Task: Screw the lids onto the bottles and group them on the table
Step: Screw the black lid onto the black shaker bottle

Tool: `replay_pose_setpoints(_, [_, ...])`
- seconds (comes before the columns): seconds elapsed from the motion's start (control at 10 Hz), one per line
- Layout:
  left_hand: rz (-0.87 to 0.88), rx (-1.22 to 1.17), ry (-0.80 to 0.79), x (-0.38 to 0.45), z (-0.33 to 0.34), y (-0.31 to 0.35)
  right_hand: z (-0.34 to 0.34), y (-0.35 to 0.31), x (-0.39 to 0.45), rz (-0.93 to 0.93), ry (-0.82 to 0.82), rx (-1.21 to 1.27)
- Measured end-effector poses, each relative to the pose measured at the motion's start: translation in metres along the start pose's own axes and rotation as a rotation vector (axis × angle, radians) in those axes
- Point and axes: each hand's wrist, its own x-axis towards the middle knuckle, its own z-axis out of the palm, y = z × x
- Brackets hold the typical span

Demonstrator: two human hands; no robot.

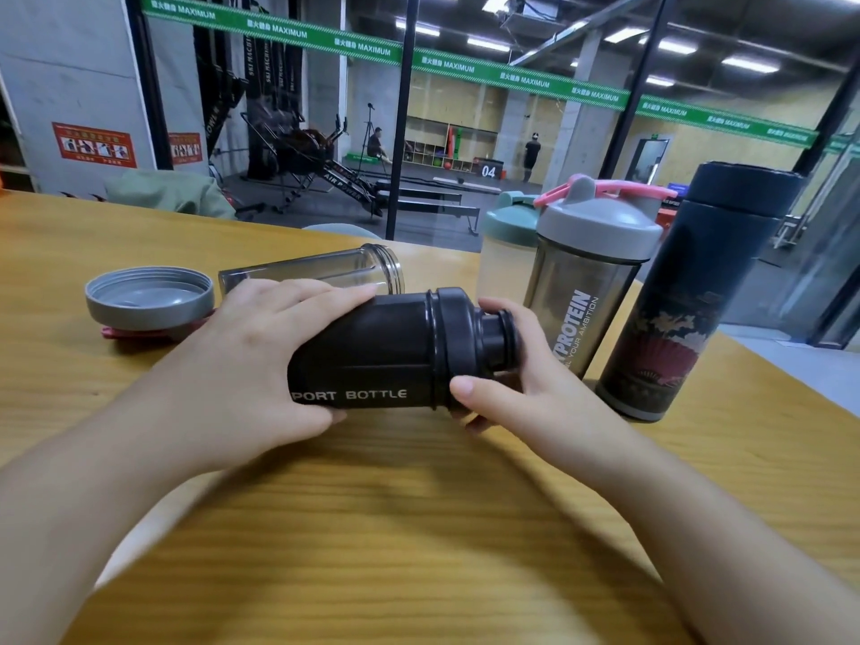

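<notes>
A black bottle (372, 351) printed with "PORT BOTTLE" is held on its side just above the wooden table (419, 528), near the middle of the view. The left hand (260, 360) wraps around its body, fingers curled over the top and thumb underneath. The right hand (507, 370) grips the black lid (470, 346) at the bottle's neck end, thumb on the near side of the lid and fingers curled round the narrow spout behind it. Just beyond the black bottle, a clear bottle (316, 272) lies on its side with its threaded mouth open and pointing right. To its left a grey lid (149, 297) rests upside down on the table, with a red loop showing beneath it. On the right three bottles stand upright close together: a pale bottle with a green lid (505, 253) at the back, a smoky bottle with a grey lid and pink handle (591, 281) in front of it, and a tall dark flask (698, 290) with a patterned picture on its side, nearest the right edge. Behind the table, glass panels show a gym floor with machines.
</notes>
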Motion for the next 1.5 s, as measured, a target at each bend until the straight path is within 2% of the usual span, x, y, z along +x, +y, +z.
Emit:
replay_pose_setpoints(0.2, [-0.051, -0.032, -0.026, -0.003, -0.003, 0.003, -0.012, 0.001, 0.004, -0.003, -0.023, 0.063])
replay_pose_setpoints(0.3, [-0.062, -0.043, -0.031, -0.005, -0.003, 0.004, -0.017, -0.003, 0.003, -0.02, 0.006, -0.055])
replay_pose_setpoints(0.5, [0.014, -0.051, -0.012, -0.004, 0.0, -0.002, -0.021, -0.008, 0.002, -0.035, 0.174, -0.282])
replay_pose_setpoints(0.7, [0.093, -0.033, 0.007, -0.004, 0.001, -0.004, -0.018, -0.01, 0.003, 0.035, 0.205, -0.223])
replay_pose_setpoints(0.8, [0.079, -0.048, -0.003, -0.003, 0.002, -0.004, -0.018, -0.011, 0.002, 0.009, 0.205, -0.178])
replay_pose_setpoints(1.0, [0.022, -0.051, -0.013, -0.003, 0.001, -0.01, -0.023, -0.005, 0.001, -0.079, 0.126, -0.188])
replay_pose_setpoints(1.2, [-0.008, -0.073, 0.04, 0.001, -0.001, 0.0, -0.035, -0.005, 0.002, -0.241, 0.037, -0.43])
replay_pose_setpoints(1.5, [-0.014, -0.114, 0.019, 0.001, 0.0, 0.001, -0.042, -0.009, 0.0, -0.24, 0.005, -0.521])
